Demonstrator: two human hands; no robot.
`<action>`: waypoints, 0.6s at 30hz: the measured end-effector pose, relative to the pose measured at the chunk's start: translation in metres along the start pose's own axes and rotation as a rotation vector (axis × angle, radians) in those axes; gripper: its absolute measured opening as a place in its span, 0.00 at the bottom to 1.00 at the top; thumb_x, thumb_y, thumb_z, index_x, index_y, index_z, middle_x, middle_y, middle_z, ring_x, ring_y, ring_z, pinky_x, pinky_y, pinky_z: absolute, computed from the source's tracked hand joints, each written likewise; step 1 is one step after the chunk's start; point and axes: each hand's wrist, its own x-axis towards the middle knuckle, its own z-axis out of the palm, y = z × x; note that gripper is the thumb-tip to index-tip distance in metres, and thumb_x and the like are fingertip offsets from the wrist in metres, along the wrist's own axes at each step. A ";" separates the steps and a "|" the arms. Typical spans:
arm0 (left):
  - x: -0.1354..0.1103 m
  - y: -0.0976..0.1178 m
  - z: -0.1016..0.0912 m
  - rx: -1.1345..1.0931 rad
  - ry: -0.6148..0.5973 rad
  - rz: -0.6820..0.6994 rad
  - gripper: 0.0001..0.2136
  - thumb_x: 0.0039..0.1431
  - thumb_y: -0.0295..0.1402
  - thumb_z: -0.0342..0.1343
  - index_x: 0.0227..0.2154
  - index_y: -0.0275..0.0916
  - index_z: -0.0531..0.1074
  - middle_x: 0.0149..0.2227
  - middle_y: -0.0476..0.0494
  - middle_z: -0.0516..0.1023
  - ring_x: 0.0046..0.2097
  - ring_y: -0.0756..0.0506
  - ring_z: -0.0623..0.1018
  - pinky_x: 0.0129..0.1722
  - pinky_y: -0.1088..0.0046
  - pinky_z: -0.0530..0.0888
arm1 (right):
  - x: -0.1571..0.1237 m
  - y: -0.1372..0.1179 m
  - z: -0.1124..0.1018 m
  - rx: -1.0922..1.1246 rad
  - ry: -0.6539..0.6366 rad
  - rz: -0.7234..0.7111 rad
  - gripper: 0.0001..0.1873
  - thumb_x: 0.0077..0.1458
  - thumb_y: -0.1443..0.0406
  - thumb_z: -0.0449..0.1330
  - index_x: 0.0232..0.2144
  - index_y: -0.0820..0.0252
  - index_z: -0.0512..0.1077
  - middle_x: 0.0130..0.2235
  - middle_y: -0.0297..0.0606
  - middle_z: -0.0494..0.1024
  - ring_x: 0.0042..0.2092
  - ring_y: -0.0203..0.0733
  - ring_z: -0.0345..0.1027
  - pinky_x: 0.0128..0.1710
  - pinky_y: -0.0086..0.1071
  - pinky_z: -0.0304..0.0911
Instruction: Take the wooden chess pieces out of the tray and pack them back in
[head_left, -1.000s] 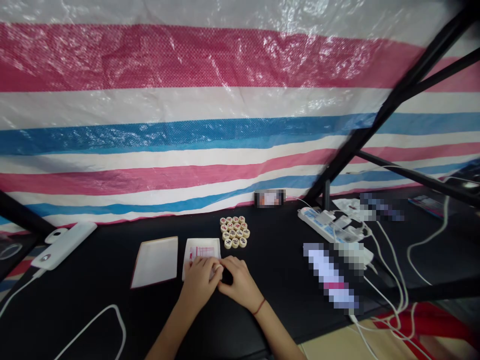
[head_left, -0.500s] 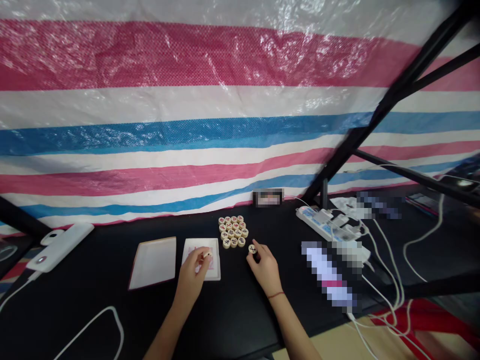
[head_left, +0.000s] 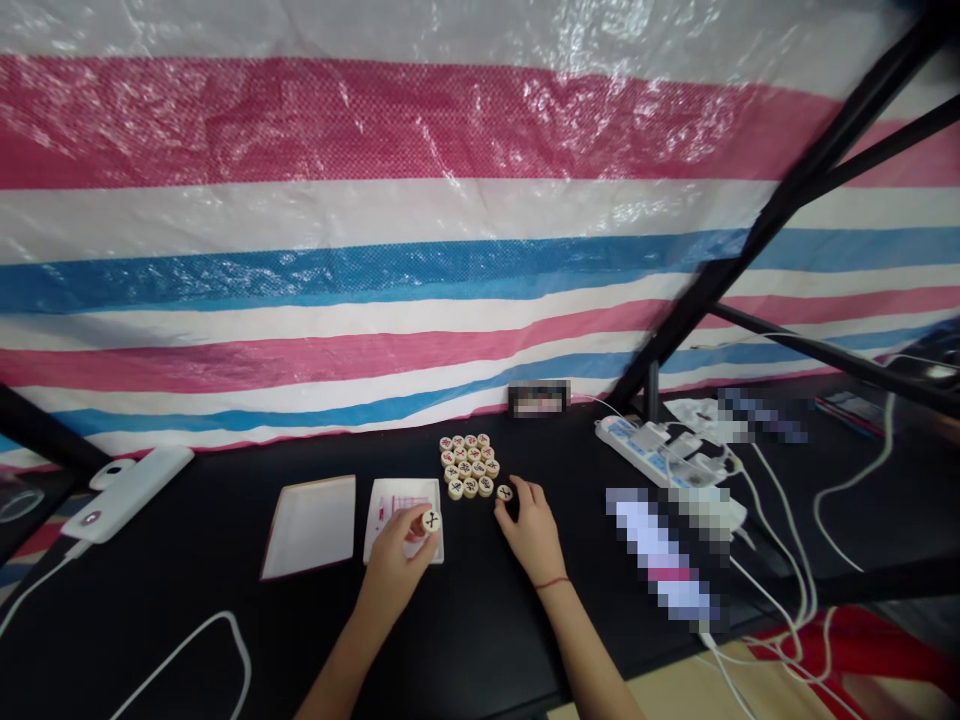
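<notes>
Black-marked piece point(head_left: 431, 521) pinched by its rim between thumb and fingers of the left hand point(head_left: 394, 553), raised over the near side of the white tray point(head_left: 420, 486). Second piece point(head_left: 504, 493) lies flat, just beside the nearest row of a block of pieces point(head_left: 470, 468); right hand point(head_left: 534, 530) has thumb and forefinger set narrowly about it, though at this size I cannot tell whether they grip or merely rest. Judgement: rim holds suit these discs, leaving the character readable; any sliding should be light and square to the row, lest neighbours be nudged. Surface: dark table point(head_left: 465, 630), white-lined box half point(head_left: 311, 528) left of the tray, power strip point(head_left: 634, 445) off right. Room: striped sheet point(head_left: 375, 300) behind, dark diagonal bar point(head_left: 720, 280) at right.
</notes>
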 end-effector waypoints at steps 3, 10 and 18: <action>-0.002 0.007 0.006 0.078 -0.003 0.103 0.11 0.54 0.30 0.54 0.42 0.41 0.72 0.33 0.47 0.77 0.34 0.47 0.77 0.37 0.69 0.77 | -0.011 -0.034 -0.011 0.249 -0.160 0.022 0.16 0.55 0.58 0.57 0.44 0.60 0.69 0.37 0.40 0.74 0.31 0.38 0.67 0.34 0.32 0.66; -0.004 0.015 0.013 0.210 -0.119 0.216 0.13 0.57 0.26 0.50 0.44 0.43 0.70 0.38 0.45 0.77 0.41 0.45 0.77 0.42 0.65 0.76 | -0.020 -0.076 -0.017 0.522 -0.412 0.017 0.07 0.51 0.64 0.59 0.34 0.59 0.72 0.26 0.30 0.72 0.28 0.34 0.65 0.29 0.26 0.62; -0.003 -0.015 -0.024 0.643 -0.211 0.232 0.22 0.49 0.44 0.61 0.46 0.43 0.73 0.52 0.38 0.73 0.54 0.34 0.72 0.51 0.55 0.70 | -0.001 0.003 -0.009 0.155 0.019 0.021 0.15 0.53 0.62 0.53 0.42 0.62 0.71 0.41 0.46 0.75 0.40 0.46 0.69 0.41 0.39 0.66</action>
